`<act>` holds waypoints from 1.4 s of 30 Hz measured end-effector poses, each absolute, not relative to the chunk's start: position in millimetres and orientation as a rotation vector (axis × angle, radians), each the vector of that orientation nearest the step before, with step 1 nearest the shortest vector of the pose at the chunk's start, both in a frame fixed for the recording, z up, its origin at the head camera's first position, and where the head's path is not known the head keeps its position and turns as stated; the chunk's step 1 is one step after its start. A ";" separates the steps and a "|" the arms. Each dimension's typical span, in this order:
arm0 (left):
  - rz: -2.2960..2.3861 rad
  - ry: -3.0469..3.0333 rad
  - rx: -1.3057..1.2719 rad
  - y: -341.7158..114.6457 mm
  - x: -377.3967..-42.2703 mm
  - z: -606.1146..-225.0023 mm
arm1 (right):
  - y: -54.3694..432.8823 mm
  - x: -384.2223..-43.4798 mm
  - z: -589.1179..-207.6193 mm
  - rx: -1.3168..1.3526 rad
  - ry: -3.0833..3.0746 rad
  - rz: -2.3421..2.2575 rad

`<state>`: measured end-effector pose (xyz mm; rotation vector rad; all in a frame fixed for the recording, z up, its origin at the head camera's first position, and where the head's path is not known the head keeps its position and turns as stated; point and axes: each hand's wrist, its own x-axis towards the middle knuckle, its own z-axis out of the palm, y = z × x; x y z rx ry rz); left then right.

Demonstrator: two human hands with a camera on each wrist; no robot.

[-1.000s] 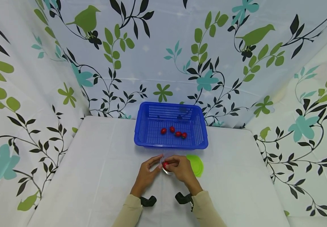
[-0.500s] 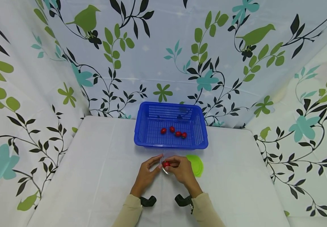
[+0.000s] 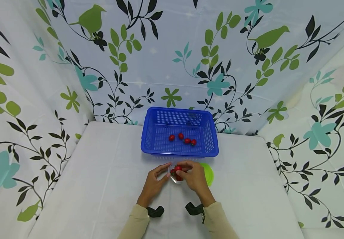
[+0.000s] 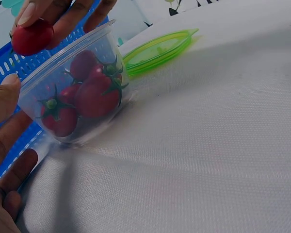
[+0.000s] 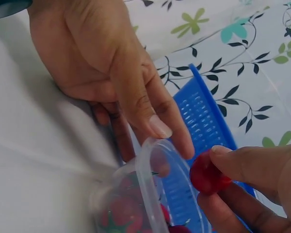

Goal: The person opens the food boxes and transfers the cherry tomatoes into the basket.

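Observation:
My left hand (image 3: 155, 182) holds a clear plastic tub (image 5: 146, 194), with the thumb and fingers at its rim on the left side. Inside the tub, several red tomatoes (image 4: 97, 97) with green stalks show through the wall. Thumb and fingers of my right hand (image 3: 195, 175) pinch one small red tomato (image 4: 33, 38). This tomato (image 5: 208, 172) is held over the tub's opening, close above the rim. Part of the tub is hidden behind both hands in the head view.
Beyond the hands stands a blue mesh basket (image 3: 179, 154) with several tomatoes (image 3: 187, 141) in it. A bright green lid (image 3: 209, 175) lies on the white cloth, just right of the tub and partly behind the right hand. Patterned curtains surround the table.
My right hand has shifted slightly right and lifted a tomato to the tub's top; more tomatoes now show in the tub. The left hand has stayed in place.

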<state>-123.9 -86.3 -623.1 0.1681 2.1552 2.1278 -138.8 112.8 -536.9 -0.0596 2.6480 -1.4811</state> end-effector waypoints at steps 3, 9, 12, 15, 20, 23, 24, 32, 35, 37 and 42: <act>2.136 2.152 0.185 -86.7 -124.7 -624.3 | 113.9 -140.8 -534.4 -0.068 2.660 -1.486; 2.131 2.152 0.187 -87.0 -125.8 -625.5 | 114.2 -144.2 -528.7 -0.082 2.650 -1.518; 2.132 2.153 0.193 -86.8 -125.9 -624.4 | 113.4 -146.1 -524.3 -0.089 2.646 -1.532; 2.142 2.156 0.217 -86.7 -126.3 -625.1 | 112.4 -149.0 -520.2 -0.105 2.655 -1.531; 2.145 2.156 0.222 -87.1 -126.4 -625.9 | 111.5 -155.4 -513.1 -0.126 2.654 -1.548; 2.133 2.149 0.200 -87.3 -126.1 -624.8 | 111.0 -159.9 -510.3 -0.140 2.656 -1.557; 2.130 2.144 0.191 -87.3 -126.1 -624.5 | 110.8 -161.3 -509.5 -0.143 2.659 -1.557; 2.112 2.140 0.158 -87.1 -126.4 -623.6 | 108.5 -175.3 -499.4 -0.156 2.662 -1.590; 2.113 2.135 0.147 -86.4 -126.1 -622.8 | 108.6 -182.2 -495.9 -0.160 2.659 -1.609; 2.117 2.129 0.144 -85.9 -125.7 -622.2 | 108.7 -186.9 -493.8 -0.159 2.655 -1.622; 2.119 2.129 0.143 -85.3 -125.3 -622.7 | 108.8 -196.3 -488.9 -0.149 2.662 -1.626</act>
